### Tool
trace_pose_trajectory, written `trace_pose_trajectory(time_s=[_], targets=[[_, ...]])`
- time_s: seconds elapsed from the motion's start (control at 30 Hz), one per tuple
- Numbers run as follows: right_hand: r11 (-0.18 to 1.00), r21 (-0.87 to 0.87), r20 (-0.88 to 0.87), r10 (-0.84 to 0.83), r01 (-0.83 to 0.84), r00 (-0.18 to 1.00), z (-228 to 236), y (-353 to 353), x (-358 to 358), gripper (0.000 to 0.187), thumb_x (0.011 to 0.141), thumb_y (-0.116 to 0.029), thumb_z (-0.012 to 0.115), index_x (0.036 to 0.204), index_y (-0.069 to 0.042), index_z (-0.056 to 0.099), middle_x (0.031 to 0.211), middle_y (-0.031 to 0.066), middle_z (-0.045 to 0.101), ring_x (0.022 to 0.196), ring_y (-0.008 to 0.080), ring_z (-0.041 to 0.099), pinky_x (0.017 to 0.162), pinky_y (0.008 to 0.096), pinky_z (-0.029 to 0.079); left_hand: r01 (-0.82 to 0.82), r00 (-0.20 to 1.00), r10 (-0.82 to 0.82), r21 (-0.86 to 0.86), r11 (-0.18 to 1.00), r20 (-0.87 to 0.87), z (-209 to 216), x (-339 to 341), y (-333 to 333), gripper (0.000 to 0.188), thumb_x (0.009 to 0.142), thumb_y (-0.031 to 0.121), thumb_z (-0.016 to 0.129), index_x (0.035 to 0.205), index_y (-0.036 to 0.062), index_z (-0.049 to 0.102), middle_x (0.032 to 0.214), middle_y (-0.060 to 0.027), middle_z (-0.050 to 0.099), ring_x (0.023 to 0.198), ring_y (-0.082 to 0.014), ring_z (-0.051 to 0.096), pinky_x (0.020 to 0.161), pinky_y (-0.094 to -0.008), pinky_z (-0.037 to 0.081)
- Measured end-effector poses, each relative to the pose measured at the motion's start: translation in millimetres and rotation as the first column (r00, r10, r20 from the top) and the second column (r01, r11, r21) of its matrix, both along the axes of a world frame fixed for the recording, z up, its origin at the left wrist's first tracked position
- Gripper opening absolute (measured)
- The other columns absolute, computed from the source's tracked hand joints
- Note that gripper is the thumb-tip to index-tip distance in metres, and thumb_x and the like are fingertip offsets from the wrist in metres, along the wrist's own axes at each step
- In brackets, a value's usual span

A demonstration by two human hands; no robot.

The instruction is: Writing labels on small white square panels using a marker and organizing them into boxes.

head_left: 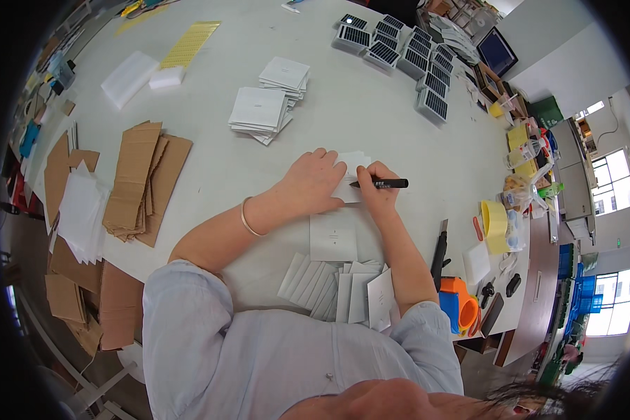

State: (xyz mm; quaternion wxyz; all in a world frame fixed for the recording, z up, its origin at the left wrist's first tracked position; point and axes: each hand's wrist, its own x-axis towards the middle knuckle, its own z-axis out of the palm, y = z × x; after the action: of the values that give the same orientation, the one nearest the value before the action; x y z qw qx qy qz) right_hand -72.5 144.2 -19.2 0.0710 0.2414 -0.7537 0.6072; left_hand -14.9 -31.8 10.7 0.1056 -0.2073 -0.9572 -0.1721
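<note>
My right hand (379,196) grips a black marker pen (393,183), its tip pointing left at a small stack of white cards (350,162). Whether the tip touches the paper I cannot tell. My left hand (311,183) lies across the left side of this stack, fingers stretched out, and covers part of it. Just below, nearer my body, rests a single white card (333,238) with small print. Closer still, white cards lie fanned out in overlapping rows (311,283) in front of my chest. Farther off stand two neat piles of white cards (257,108).
Flattened brown cardboard (136,182) and white sheets (82,213) lie at left. Small solar panel units (413,59) stand at the far right. A box cutter (439,252), an orange tape dispenser (456,304) and a yellow roll (495,225) sit right of my right arm.
</note>
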Motion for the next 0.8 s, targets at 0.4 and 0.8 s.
trace_pose_trajectory(time_s=[0.4,0.8], targets=[[0.99,-0.121,0.137,-0.05,0.066,0.989,1.7,6.6,-3.8,0.027,0.084,-0.007,0.065,0.063,-0.005,0.048,0.06,-0.0041,0.048,0.057,0.0046,0.039,0.052,0.0239,0.033,0.017,1.0,-0.017,0.007,1.0,0.022,10.0,3.9,-0.7,0.048,0.065,0.034,0.079,0.093,0.0022,0.058,0.093,-0.0131,0.054,0.092,-0.0285,0.053,0.08,-0.0377,0.047],[0.994,-0.072,0.175,-0.072,0.086,0.982,6.5,-4.1,-9.9,0.028,0.086,-0.013,0.068,0.066,-0.005,0.05,0.061,-0.0042,0.047,0.058,0.0047,0.037,0.053,0.0241,0.032,0.378,0.89,-0.324,-0.12,0.918,0.32,36.4,50.4,17.1,0.046,0.068,0.037,0.078,0.089,0.0023,0.056,0.085,-0.0139,0.056,0.085,-0.03,0.056,0.072,-0.0392,0.048]])
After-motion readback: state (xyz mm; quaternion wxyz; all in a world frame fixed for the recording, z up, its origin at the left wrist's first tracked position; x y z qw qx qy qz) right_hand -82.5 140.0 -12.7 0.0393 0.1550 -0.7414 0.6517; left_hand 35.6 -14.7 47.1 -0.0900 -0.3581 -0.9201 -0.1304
